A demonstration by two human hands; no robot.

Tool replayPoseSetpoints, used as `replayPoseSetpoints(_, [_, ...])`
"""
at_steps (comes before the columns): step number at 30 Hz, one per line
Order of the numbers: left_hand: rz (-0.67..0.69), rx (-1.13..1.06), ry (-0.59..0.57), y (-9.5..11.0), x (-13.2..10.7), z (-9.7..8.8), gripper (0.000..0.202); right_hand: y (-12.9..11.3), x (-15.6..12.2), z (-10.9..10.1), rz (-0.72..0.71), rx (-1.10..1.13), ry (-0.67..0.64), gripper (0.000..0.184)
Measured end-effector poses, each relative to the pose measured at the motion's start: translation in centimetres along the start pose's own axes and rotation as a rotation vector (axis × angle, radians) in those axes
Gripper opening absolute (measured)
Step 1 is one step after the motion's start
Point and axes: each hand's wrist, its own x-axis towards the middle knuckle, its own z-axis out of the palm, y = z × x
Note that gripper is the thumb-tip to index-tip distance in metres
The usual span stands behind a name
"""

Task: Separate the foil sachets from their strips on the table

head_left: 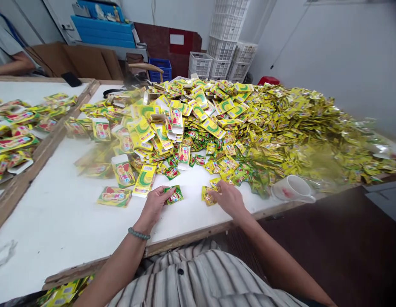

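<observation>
While pinching green sachet (pixel 176 195) in left grip (pixel 154 204), could snag doubles with right grip (pixel 231 199), 3 o'clock, from bunched yellow sachets (pixel 207 197); cannot tell whether closed.

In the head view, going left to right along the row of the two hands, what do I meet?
Wooden strip → flat-lying yellow box → left hand → green packet → yellow packet → right hand → white cup.

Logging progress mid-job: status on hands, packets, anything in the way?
Left hand pinching green packet. Right hand at yellow packet, grip unclear. White cup farther right, not between the hands.
</observation>
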Motion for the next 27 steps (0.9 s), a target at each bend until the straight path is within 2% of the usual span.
replayPoseSetpoints(2, [-0.003,0.004,-0.003,-0.4,0.0,0.0,0.044,0.6,-0.6,0.5,0.035,-0.026,-0.066,0.027])
replayPoseSetpoints(5, [0.034,0.052,0.025,-0.9,0.0,0.1,0.039,-0.2,-0.7,1.6,0.046,0.108,-0.114,0.023])
replayPoseSetpoints(8, [0.061,0.069,0.084,-1.0,0.0,0.2,0.040,-2.3,-0.1,2.2,-0.028,0.459,-0.147,0.030])
replayPoseSetpoints(10, [0.069,0.047,0.101,-0.9,-0.2,0.1,0.043,-3.9,0.4,2.6,-0.096,0.759,-0.236,0.031])
replayPoseSetpoints(12, [0.071,-0.002,0.081,-0.7,-0.5,0.1,0.045,-5.4,0.8,3.2,-0.134,0.945,-0.308,0.030])
replayPoseSetpoints(16, [0.074,-0.087,0.000,-0.4,-1.2,0.1,0.045,-6.9,1.0,4.7,-0.120,0.917,-0.288,0.023])
replayPoseSetpoints(19, [0.114,-0.064,0.013,-0.5,-1.4,0.2,0.044,-6.9,0.8,4.9,-0.094,0.894,-0.299,0.023])
replayPoseSetpoints(22, [0.147,-0.049,0.025,-0.8,-1.2,0.3,0.044,-7.1,0.5,4.2,-0.081,1.070,-0.414,0.024])
replayPoseSetpoints(25, [0.173,0.049,0.009,-0.6,-1.0,0.4,0.043,-7.4,0.3,3.5,-0.070,1.228,-0.568,0.034])
replayPoseSetpoints(27, [0.214,0.215,0.013,0.2,-0.9,0.2,0.041,-7.6,0.5,3.5,-0.081,1.215,-0.565,0.034])
